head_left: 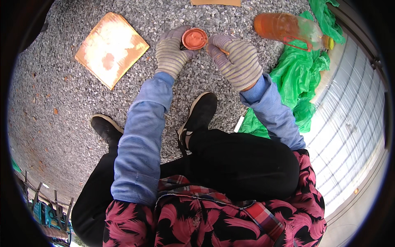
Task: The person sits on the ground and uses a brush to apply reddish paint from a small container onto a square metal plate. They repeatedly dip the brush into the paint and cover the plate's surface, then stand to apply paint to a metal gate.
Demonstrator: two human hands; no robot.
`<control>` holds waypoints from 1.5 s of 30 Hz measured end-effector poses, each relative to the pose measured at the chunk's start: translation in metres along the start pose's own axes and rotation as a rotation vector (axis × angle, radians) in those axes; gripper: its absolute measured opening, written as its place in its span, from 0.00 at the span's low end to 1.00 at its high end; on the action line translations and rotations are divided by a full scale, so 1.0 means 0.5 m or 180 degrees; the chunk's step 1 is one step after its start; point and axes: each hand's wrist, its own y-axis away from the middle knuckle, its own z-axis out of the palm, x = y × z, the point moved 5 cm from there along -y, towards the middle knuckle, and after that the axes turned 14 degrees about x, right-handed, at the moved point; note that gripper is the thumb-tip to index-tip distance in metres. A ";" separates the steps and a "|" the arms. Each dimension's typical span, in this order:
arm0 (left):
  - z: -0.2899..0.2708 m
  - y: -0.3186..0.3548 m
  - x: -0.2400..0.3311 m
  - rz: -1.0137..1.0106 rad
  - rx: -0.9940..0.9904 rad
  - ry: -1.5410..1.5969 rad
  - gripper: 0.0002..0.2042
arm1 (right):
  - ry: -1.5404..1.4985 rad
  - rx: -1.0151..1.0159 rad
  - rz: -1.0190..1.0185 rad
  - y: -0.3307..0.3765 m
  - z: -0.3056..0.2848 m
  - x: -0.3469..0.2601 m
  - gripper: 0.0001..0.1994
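A seated worker in striped knit gloves holds a small round orange-red lid (194, 38) out over a pebbled gravel floor (53, 103), the disc pinched at its left rim by the left hand (171, 51). The right hand (238, 59) is closed around a thin orange stick-like tool (222, 51) whose tip meets the lid's right edge; what kind of tool it is cannot be told at this size.

The lid already shows an even wet-looking orange-red face, which suggests the coating or cleaning work on it is well along, though its underside is hidden. To the right of the lid and a little farther out lies a plastic bottle of orange liquid (284, 26) on its side, resting on crumpled green plastic sheeting (298, 74); its yellow cap (328, 42) looks to be on. To the left of the lid sits a square orange-stained board (110, 48), smeared with pale and reddish patches. Below the lid, nearer the worker, are two black shoes (200, 113) planted on the gravel.

Nothing finished is seen set aside near the lid, so how many pieces remain cannot be judged.
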 end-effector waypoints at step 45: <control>0.006 -0.005 -0.002 0.0142 -0.0044 -0.0066 0.32 | -0.0094 -0.0024 0.0255 -0.028 -0.011 -0.004 0.09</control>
